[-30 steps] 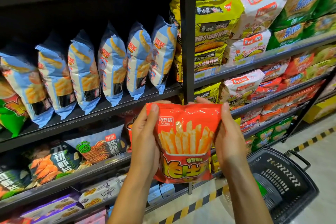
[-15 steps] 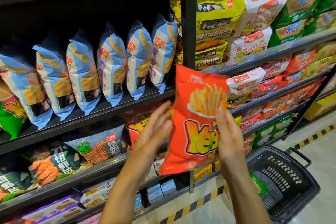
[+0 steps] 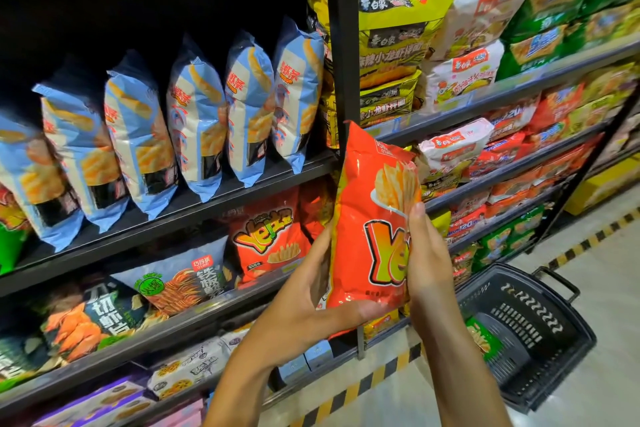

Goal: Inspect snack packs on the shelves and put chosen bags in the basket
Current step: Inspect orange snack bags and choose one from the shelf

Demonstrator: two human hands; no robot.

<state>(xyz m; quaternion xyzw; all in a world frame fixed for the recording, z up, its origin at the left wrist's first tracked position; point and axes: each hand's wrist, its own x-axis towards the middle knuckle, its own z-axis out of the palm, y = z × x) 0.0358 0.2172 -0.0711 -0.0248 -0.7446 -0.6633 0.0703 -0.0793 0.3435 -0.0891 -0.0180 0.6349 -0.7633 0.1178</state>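
Hands share the orange fries bag [image 3: 367, 218], upright just left of the basket [image 3: 540, 340]: left hand [image 3: 304, 308] cups its bottom edge, right hand [image 3: 427, 253] pinches the side. Best keep that support while reading, then lower it rightward into the basket.

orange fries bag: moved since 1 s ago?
Yes. The orange fries bag was flipped and turned upright; its top rose from below the blue-bag shelf edge to level with it, held in both hands.
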